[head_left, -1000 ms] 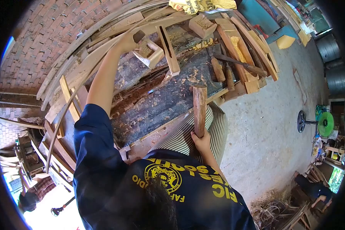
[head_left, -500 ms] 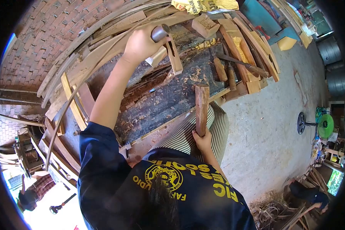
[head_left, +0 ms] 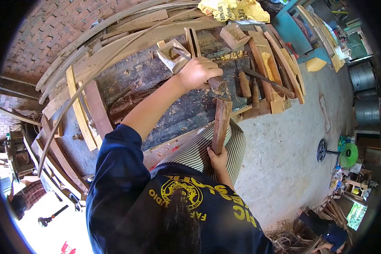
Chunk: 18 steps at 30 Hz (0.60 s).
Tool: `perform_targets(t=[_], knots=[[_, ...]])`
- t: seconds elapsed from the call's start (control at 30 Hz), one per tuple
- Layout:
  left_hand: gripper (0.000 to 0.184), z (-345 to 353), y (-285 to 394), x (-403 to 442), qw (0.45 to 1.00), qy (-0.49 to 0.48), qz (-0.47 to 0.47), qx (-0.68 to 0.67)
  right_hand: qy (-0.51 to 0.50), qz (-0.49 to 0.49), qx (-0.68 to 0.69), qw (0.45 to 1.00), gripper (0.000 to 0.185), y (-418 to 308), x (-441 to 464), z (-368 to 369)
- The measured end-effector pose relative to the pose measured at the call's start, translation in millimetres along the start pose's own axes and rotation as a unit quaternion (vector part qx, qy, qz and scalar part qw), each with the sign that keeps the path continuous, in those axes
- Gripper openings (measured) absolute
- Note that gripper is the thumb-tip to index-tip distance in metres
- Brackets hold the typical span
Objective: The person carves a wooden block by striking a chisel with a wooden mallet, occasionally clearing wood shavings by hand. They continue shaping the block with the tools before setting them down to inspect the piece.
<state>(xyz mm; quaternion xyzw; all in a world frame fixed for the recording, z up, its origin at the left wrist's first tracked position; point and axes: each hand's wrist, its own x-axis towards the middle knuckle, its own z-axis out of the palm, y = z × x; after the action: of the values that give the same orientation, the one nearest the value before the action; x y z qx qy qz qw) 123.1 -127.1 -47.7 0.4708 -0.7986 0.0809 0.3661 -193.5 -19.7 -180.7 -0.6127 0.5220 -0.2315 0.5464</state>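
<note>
My left hand (head_left: 198, 74) is closed round the wooden handle of a chisel (head_left: 217, 83). Its thin blade points away, into the hollow of a pale wood block (head_left: 169, 54) on the dark workbench. Close to the butt of that handle is the upper end of a wooden mallet (head_left: 221, 125), a thick squared club; I cannot tell if they touch. My right hand (head_left: 217, 160) grips the mallet low down, over striped trousers. Beside the block stands a slotted piece of wood (head_left: 192, 42).
Shavings cover the dark workbench (head_left: 169, 118). Several wooden-handled tools (head_left: 244, 84) lie at its right, beside long boards (head_left: 262, 55). Another hollowed block (head_left: 234, 37) sits at the back near a yellow sack (head_left: 237, 10). A fan (head_left: 348, 155) stands to the right; two people work farther off.
My left hand has come right and nearer, tilting the chisel so its butt faces the mallet and its blade reaches the block. My right hand still holds the mallet, now slightly tilted. The view has shifted.
</note>
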Motion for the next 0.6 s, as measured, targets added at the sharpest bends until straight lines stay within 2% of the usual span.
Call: perform_targets(t=[0.3, 0.6], knots=[[0.045, -0.1, -5.3, -4.0, 0.990, -0.138, -0.003, -0.028, -0.013, -0.010, 0.013, 1.000, 0.032, 11.4, 2.6, -0.4], [0.047, -10.2, -11.0, -2.8, 0.991, -0.117, -0.019, -0.056, -0.011, -0.005, 0.019, 1.000, 0.031, 9.7, 2.1, 0.4]])
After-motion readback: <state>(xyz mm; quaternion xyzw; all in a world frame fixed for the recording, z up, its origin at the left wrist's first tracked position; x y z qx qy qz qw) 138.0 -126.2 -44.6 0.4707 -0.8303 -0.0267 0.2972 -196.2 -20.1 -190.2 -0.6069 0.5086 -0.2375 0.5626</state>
